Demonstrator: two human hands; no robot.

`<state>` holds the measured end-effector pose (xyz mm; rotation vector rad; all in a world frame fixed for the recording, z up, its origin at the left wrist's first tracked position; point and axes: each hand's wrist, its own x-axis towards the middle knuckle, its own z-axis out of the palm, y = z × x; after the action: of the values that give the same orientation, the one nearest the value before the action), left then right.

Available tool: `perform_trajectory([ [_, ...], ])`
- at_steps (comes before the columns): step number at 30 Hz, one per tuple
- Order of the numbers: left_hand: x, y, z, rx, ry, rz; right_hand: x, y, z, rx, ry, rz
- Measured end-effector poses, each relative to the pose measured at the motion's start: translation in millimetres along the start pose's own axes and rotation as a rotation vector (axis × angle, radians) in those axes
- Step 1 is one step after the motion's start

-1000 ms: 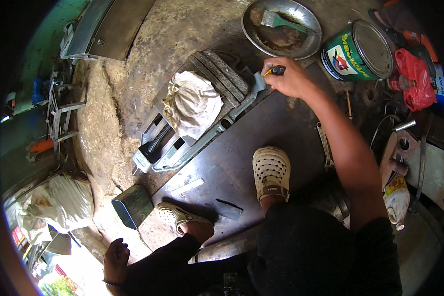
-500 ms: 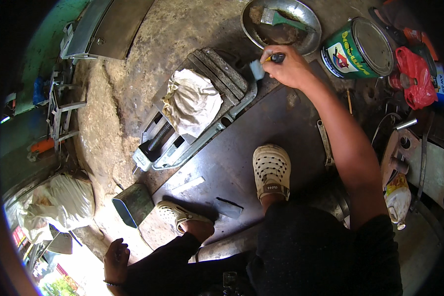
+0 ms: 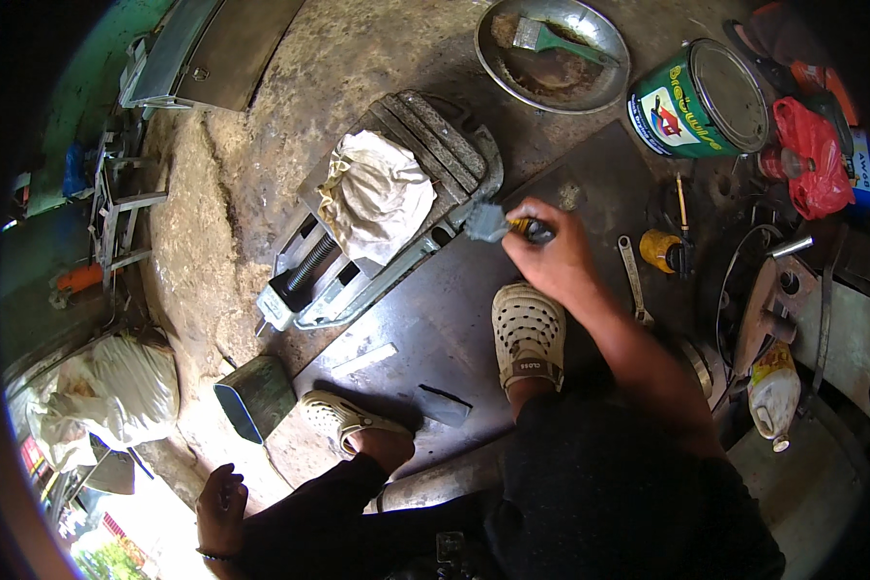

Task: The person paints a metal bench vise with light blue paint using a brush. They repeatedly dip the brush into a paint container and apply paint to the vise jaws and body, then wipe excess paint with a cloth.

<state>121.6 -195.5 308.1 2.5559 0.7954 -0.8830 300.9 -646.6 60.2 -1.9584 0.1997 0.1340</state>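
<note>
My right hand grips a paintbrush with a yellow and black handle and blue-grey bristles. The bristle end is beside the near right edge of a large grey machine vise; whether it touches is unclear. A crumpled whitish cloth lies over the middle of the vise, whose threaded screw shows at the lower left. At the lower left my left hand hangs beside my leg, fingers slightly bent and apart, with nothing visible in it. The dark metal plate lies beneath my feet.
A metal bowl holds a green-handled brush. Right of it stand a green paint can and a red plastic bag. A wrench lies near a yellow container. A rectangular tube sits at the left.
My right hand has moved with the paintbrush from beside the metal bowl down and toward me, to the vise's near edge. My left hand has barely moved.
</note>
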Motion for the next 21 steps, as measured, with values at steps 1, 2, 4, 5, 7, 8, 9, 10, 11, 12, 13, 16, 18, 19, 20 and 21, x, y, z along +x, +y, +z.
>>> perform_trajectory([
  [1, 0, 0, 0, -0.002, 0.003, -0.004, 10, 4, -3, 0.023, 0.012, 0.019],
  [2, -1, -1, 1, -0.004, 0.006, -0.008, 20, 9, -7, 0.025, 0.022, 0.108],
  [4, -1, -3, 1, -0.012, 0.002, -0.012, 45, 19, -21, -0.015, 0.022, 0.112],
  [5, -2, -4, 1, -0.017, 0.0, -0.014, 53, 22, -23, -0.086, 0.086, -0.023],
  [7, -2, -7, 2, -0.026, 0.009, -0.017, 62, 25, -27, -0.147, 0.178, -0.232],
  [8, -2, -8, 2, -0.03, 0.014, -0.019, 63, 25, -28, -0.143, 0.203, -0.306],
  [9, -2, -9, 2, -0.028, 0.015, -0.013, 61, 23, -27, -0.137, 0.239, -0.388],
  [10, -2, -9, 2, -0.024, 0.015, -0.006, 56, 21, -25, -0.168, 0.169, -0.348],
  [11, -2, -9, 2, 0.0, 0.015, -0.032, 46, 18, -20, -0.198, 0.11, -0.314],
  [12, -2, -9, 1, -0.014, 0.013, -0.006, 34, 15, -15, -0.23, 0.05, -0.266],
  [13, -2, -8, 1, -0.008, 0.011, -0.013, 25, 12, -10, -0.293, -0.002, -0.334],
  [16, -1, -7, 1, -0.025, 0.008, 0.002, -3, 5, 5, -0.105, -0.096, -0.085],
  [18, -1, -7, 1, -0.041, 0.011, 0.014, -6, 4, 9, -0.101, -0.143, 0.011],
  [19, -1, -7, 1, -0.044, 0.01, 0.013, -5, 5, 8, -0.072, -0.185, 0.023],
  [20, -1, -7, 1, -0.039, 0.014, 0.013, 3, 7, 6, -0.064, -0.102, -0.04],
  [21, -1, -8, 1, -0.051, 0.005, 0.009, 19, 10, 0, -0.066, -0.054, 0.046],
])
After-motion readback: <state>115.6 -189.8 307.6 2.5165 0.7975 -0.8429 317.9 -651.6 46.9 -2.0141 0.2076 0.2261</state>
